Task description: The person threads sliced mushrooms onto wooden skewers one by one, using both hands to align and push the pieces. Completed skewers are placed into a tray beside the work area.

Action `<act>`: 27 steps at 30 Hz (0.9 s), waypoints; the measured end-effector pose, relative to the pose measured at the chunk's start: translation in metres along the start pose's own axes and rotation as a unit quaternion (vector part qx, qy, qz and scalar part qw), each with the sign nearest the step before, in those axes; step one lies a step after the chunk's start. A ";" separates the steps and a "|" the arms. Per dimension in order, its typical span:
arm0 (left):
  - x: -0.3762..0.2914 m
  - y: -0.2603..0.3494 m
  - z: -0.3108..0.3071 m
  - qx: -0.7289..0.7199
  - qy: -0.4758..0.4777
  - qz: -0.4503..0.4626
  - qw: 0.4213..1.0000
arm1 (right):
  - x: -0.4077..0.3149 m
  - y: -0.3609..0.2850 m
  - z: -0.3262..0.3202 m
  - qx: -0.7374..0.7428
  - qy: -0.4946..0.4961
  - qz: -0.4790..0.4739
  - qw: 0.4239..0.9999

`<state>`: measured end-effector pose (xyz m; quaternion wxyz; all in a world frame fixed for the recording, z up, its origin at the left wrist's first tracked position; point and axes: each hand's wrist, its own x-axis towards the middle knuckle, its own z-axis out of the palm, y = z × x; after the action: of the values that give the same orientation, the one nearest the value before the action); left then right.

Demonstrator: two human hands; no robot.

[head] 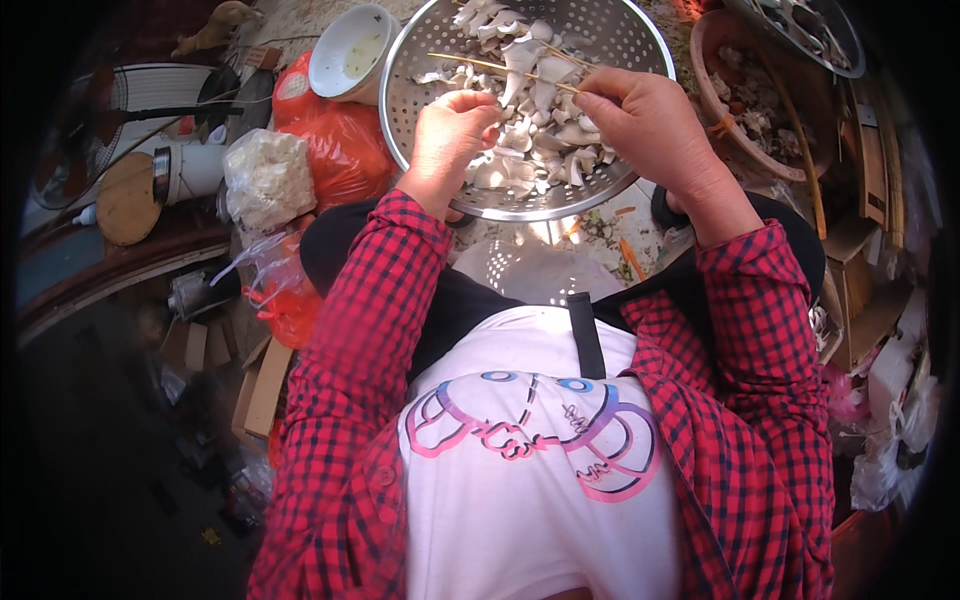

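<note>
A perforated metal colander (409,112) holds torn grey oyster mushroom pieces (517,165). My right hand (645,120) pinches a thin bamboo skewer (472,63) over it, its pointed end towards the left. Pale mushroom pieces (520,66) sit along the skewer, close to my fingers. A second thin stick (559,54) runs up from the same hand; whether it is also gripped is unclear. Over the left part of the colander, my left hand (454,131) has its fingers curled and fingertips together. Anything between those fingertips is hidden.
Left of the colander stand a white bowl (352,56) with some liquid, red plastic bags (341,154) and a clear bag of pale stuff (270,180). A reddish basin (709,94) with scraps and another metal bowl (844,56) are at right. Wooden pieces (870,172) lie beyond.
</note>
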<state>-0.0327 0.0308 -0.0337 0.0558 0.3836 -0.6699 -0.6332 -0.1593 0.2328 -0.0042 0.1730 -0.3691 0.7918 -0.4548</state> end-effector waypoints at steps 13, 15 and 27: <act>0.005 -0.010 0.024 0.500 -0.013 0.111 0.859 | -0.002 0.002 0.003 -0.032 0.000 -0.052 0.998; 0.006 -0.009 0.018 0.383 -0.010 0.058 0.922 | -0.002 0.002 0.003 -0.038 -0.007 -0.056 0.998; -0.023 0.009 -0.026 -0.333 0.042 0.024 0.942 | -0.005 -0.003 0.006 -0.034 -0.052 -0.038 0.997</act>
<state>-0.0064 0.0226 -0.0119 0.2237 0.3527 -0.4265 -0.8023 -0.1512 0.2321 -0.0047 0.1840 -0.4278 0.7819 -0.4144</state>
